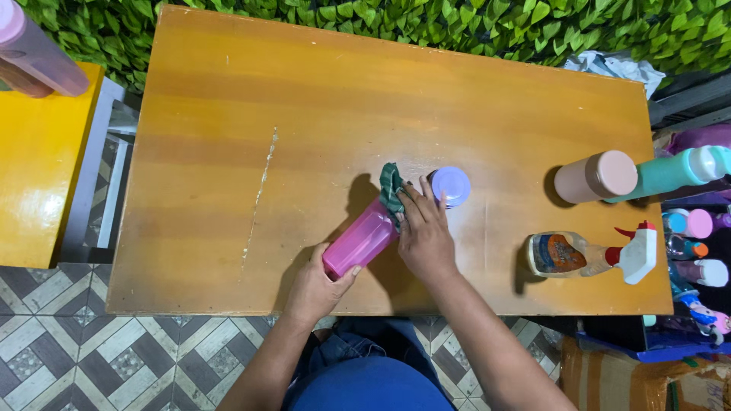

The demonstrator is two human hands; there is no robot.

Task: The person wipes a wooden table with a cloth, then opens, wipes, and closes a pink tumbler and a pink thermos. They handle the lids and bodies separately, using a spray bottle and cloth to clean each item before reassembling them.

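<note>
My left hand grips the base of a pink plastic bottle that lies tilted above the wooden table. My right hand presses a dark green cloth against the bottle's open top end. Just right of the cloth, touching my right fingertips, a lilac cap rests on the table.
On the table's right side stand a pink-capped bottle, a teal bottle and a spray bottle with a red and white trigger. More bottles fill a box at the right edge. A yellow table stands left; a leafy wall runs behind.
</note>
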